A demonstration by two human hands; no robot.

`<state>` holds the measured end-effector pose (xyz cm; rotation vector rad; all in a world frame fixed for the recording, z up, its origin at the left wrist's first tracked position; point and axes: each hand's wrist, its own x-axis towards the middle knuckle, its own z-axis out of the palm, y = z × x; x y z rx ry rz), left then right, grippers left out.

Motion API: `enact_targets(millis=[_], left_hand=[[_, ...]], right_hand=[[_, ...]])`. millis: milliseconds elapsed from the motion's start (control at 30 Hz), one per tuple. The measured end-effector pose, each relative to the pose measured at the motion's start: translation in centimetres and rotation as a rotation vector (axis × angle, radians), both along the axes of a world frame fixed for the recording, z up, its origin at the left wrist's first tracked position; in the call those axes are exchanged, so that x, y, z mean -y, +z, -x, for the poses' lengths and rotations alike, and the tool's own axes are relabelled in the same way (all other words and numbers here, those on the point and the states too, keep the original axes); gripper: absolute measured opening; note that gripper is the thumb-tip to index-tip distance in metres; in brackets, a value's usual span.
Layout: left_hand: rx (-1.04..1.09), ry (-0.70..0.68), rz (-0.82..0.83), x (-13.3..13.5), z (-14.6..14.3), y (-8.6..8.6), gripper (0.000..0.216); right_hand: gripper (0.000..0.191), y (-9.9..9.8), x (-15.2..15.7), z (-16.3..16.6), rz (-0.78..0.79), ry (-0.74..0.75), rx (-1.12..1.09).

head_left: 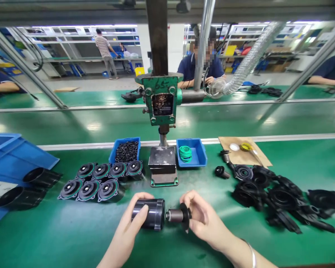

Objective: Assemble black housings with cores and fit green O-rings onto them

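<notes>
My left hand (132, 219) is wrapped round a black cylindrical housing (153, 214) lying on its side, its rimmed end turned to the right. In my right hand (202, 216) is a rotor (176, 215) with a brown cylindrical body and a black disc, gripped by the disc between thumb and fingers. The rotor's shaft end points at the housing's rim, close to it; whether they touch I cannot tell. Beyond my hands stands a green press (162, 98) over a metal block (162, 158).
Several black housings with green rings (89, 190) stand at left, near a blue crate (5, 156). Blue trays hold small black parts (127, 152) and green rings (185, 153). Black castings (281, 197) and two rotors lie right, by cardboard (245, 150). People work beyond.
</notes>
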<state>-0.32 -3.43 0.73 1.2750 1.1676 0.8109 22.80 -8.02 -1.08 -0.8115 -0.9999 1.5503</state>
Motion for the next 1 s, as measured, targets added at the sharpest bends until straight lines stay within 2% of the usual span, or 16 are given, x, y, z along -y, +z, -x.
enact_targets(millis=[100, 367, 467, 600, 633, 700, 767, 833, 933, 1000], left_hand=[[0.047, 0.0, 0.007, 0.5, -0.5, -0.3, 0.044], [-0.106, -0.023, -0.321, 1.9, -2.5, -1.7, 0.028], [-0.081, 0.008, -0.379, 2.2, -3.2, -2.6, 0.027], [0.022, 0.047, -0.404, 1.7, -3.3, -3.5, 0.036], [0.047, 0.026, -0.4, 1.3, -3.2, -3.7, 0.041], [0.074, -0.109, -0.376, 0.0, -3.0, -4.2, 0.054], [0.033, -0.29, -0.327, -1.4, -2.8, -4.7, 0.06], [-0.075, -0.393, -0.297, -2.5, -2.7, -5.2, 0.062], [-0.197, -0.393, -0.355, -2.7, -2.7, -5.8, 0.063], [-0.201, -0.363, -0.426, -2.1, -3.1, -6.1, 0.06]], right_hand=[[0.037, -0.6, -0.2, 1.0, 0.024, -0.018, -0.013], [0.031, -0.4, -0.7, 3.2, 0.003, -0.042, 0.202], [0.03, 0.8, -1.4, 2.6, -0.129, -0.081, 0.375], [0.032, 5.0, -2.7, 0.3, -0.396, -0.015, 0.749], [0.03, 6.2, -3.0, -0.2, -0.471, 0.008, 0.857], [0.022, 7.8, -3.5, -0.7, -0.63, 0.04, 1.086], [0.012, 8.2, -3.9, -0.5, -0.77, 0.086, 1.324], [0.009, 7.6, -4.3, -0.1, -0.872, 0.167, 1.523], [0.021, 7.0, -5.2, 0.2, -0.922, 0.23, 1.645], [0.031, 7.6, -6.0, 0.2, -0.89, 0.155, 1.636]])
